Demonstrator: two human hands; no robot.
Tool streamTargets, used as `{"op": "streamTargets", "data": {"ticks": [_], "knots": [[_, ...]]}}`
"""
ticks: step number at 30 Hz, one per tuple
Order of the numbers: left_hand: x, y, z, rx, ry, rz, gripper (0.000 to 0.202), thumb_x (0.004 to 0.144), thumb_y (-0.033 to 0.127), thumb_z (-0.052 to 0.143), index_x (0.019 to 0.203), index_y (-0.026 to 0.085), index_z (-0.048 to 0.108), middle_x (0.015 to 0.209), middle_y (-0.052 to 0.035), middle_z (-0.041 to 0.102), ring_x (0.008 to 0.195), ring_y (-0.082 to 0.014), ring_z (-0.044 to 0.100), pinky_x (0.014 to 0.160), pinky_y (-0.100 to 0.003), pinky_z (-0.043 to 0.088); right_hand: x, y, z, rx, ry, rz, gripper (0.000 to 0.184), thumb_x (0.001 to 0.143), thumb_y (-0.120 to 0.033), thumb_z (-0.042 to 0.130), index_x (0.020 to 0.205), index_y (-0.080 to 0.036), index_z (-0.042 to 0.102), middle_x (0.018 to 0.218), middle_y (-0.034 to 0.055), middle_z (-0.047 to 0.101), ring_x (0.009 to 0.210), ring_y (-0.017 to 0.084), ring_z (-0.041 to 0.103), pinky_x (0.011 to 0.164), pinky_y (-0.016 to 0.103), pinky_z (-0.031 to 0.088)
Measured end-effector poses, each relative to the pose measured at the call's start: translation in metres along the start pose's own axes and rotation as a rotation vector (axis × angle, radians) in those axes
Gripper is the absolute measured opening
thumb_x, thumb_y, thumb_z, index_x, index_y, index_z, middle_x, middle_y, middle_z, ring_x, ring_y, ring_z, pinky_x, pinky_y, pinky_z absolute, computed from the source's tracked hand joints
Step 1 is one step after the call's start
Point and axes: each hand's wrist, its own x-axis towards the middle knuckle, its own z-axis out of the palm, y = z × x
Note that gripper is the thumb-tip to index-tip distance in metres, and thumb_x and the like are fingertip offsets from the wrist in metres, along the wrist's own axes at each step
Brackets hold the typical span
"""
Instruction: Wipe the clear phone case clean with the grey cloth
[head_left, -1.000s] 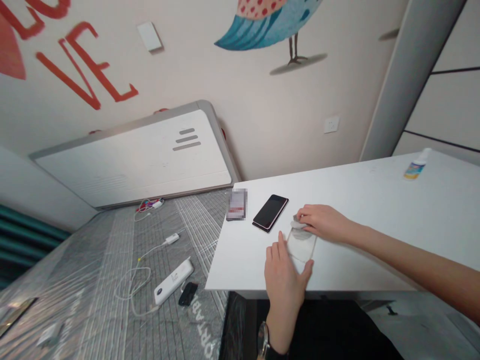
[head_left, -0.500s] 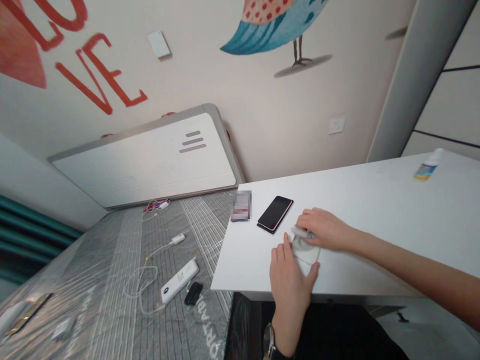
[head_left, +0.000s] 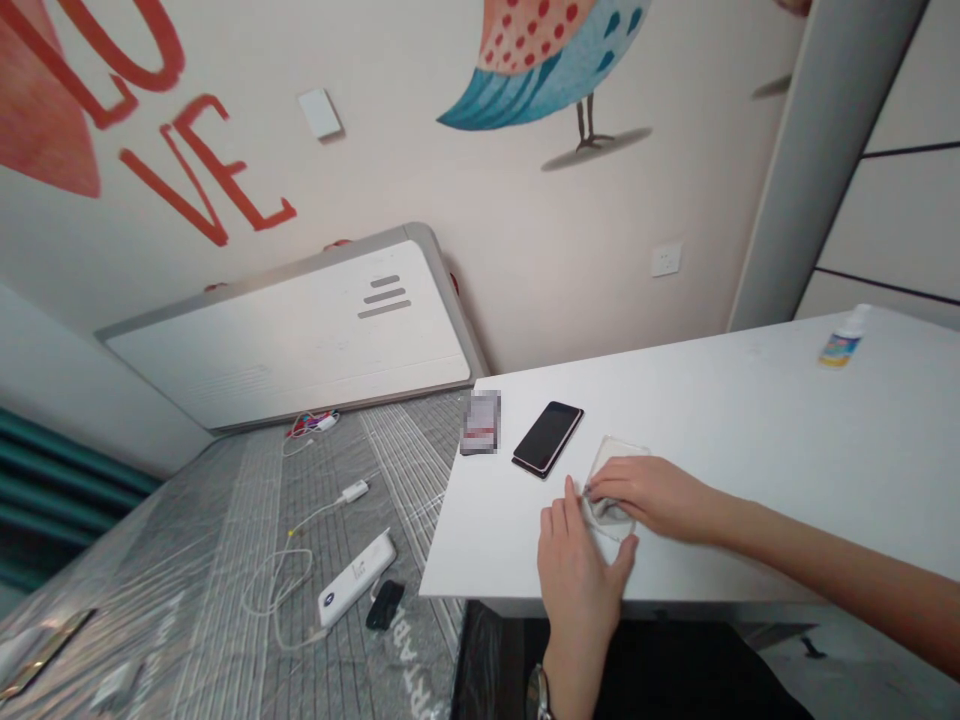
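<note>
On the white table [head_left: 735, 420], a pale, thin, rectangular piece [head_left: 622, 447] lies between my hands. Its exact kind is hard to make out, as my fingers cover much of it. A bunched greyish cloth [head_left: 606, 514] is pressed onto its middle by the closed fingers of my right hand [head_left: 660, 492]. My left hand [head_left: 581, 560] lies at its near left side, index finger and thumb spread apart at its edges. Just left and beyond is a black-screened phone [head_left: 550, 438], on top of another thin dark flat thing.
A blurred-out small packet [head_left: 481, 422] sits at the table's left corner. Far right stands a white bottle [head_left: 841, 342] with a coloured label. On the plastic-covered bed [head_left: 225, 520] lie a white power bank [head_left: 358, 578], a cable [head_left: 307, 555] and a small black item [head_left: 385, 605].
My right hand has slid nearer with the cloth, uncovering the far end of the pale piece. The left hand has stayed almost in place; the view has tipped slightly upward.
</note>
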Motion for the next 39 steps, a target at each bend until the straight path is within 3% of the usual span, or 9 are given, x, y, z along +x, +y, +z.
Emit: {"op": "streamTargets", "data": {"ticks": [4,8,12,16,20,23,30,34,39], "knots": [[0.0,-0.002,0.001,0.005,0.02,0.002,0.089,0.086,0.035,0.078,0.158,0.011,0.031,0.123,-0.012,0.062,0.117,-0.0309,0.055,0.101,-0.045,0.048,-0.002,0.009,0.002,0.006,0.065,0.058,0.034,0.095,-0.007,0.05,0.113,-0.02,0.075,0.12,0.009,0.075,0.111,0.024,0.069,0.093,0.036,0.053],[-0.001,-0.002,0.002,0.0,0.02,0.018,0.09,0.086,0.037,0.078,0.158,0.012,0.031,0.125,-0.012,0.062,0.119,-0.0306,0.055,0.102,-0.045,0.048,-0.004,0.013,0.009,0.052,0.03,-0.021,0.039,0.092,-0.004,0.052,0.115,-0.026,0.076,0.128,0.0042,0.073,0.117,0.02,0.067,0.099,0.032,0.052],[-0.001,-0.002,0.003,0.022,0.026,0.012,0.09,0.086,0.038,0.079,0.158,0.012,0.031,0.124,-0.0119,0.062,0.117,-0.0304,0.056,0.101,-0.045,0.049,-0.003,0.007,0.01,0.075,0.038,-0.013,0.04,0.091,-0.002,0.048,0.113,-0.02,0.076,0.125,0.0091,0.074,0.117,0.023,0.067,0.098,0.035,0.053],[-0.001,-0.003,0.003,0.015,0.038,0.037,0.089,0.086,0.039,0.078,0.158,0.012,0.032,0.122,-0.0115,0.063,0.116,-0.0295,0.056,0.101,-0.044,0.049,0.001,-0.001,0.005,0.124,-0.037,-0.087,0.034,0.088,-0.004,0.056,0.106,-0.024,0.077,0.121,0.0036,0.076,0.115,0.019,0.068,0.1,0.031,0.052],[-0.001,-0.002,0.002,0.02,0.042,0.022,0.089,0.086,0.037,0.078,0.158,0.012,0.032,0.123,-0.0118,0.062,0.117,-0.0302,0.055,0.101,-0.045,0.048,0.0,-0.008,0.005,0.088,-0.011,-0.007,0.037,0.088,-0.002,0.051,0.111,-0.017,0.075,0.124,0.0126,0.074,0.116,0.026,0.067,0.099,0.04,0.053],[-0.001,-0.001,0.0,0.007,0.018,0.02,0.09,0.086,0.037,0.078,0.158,0.011,0.031,0.123,-0.0116,0.061,0.117,-0.03,0.055,0.101,-0.045,0.048,-0.005,-0.01,0.0,0.101,-0.023,-0.024,0.042,0.084,-0.001,0.052,0.111,-0.022,0.075,0.123,0.0075,0.074,0.115,0.023,0.067,0.096,0.035,0.054],[-0.002,0.001,-0.002,0.045,0.019,0.016,0.088,0.086,0.038,0.076,0.158,0.012,0.032,0.121,-0.0118,0.061,0.114,-0.0311,0.055,0.099,-0.045,0.048,-0.021,0.031,-0.047,0.107,0.378,0.257,0.03,0.089,-0.021,0.049,0.111,-0.021,0.071,0.118,0.0082,0.074,0.109,0.025,0.068,0.096,0.039,0.052],[-0.001,0.001,-0.001,0.046,0.038,0.022,0.089,0.086,0.038,0.076,0.158,0.013,0.032,0.12,-0.0115,0.062,0.113,-0.0303,0.055,0.098,-0.043,0.049,-0.033,0.043,-0.053,0.159,0.332,0.414,0.034,0.091,-0.035,0.053,0.118,-0.02,0.067,0.108,0.008,0.075,0.089,0.024,0.069,0.081,0.034,0.054],[-0.001,0.001,-0.002,0.046,0.021,0.018,0.089,0.086,0.037,0.076,0.158,0.011,0.032,0.122,-0.0118,0.061,0.114,-0.0304,0.055,0.098,-0.044,0.049,-0.029,0.02,-0.033,0.318,0.215,0.243,0.026,0.094,-0.031,0.055,0.113,-0.021,0.07,0.12,0.0092,0.071,0.108,0.024,0.067,0.095,0.035,0.051]]}}
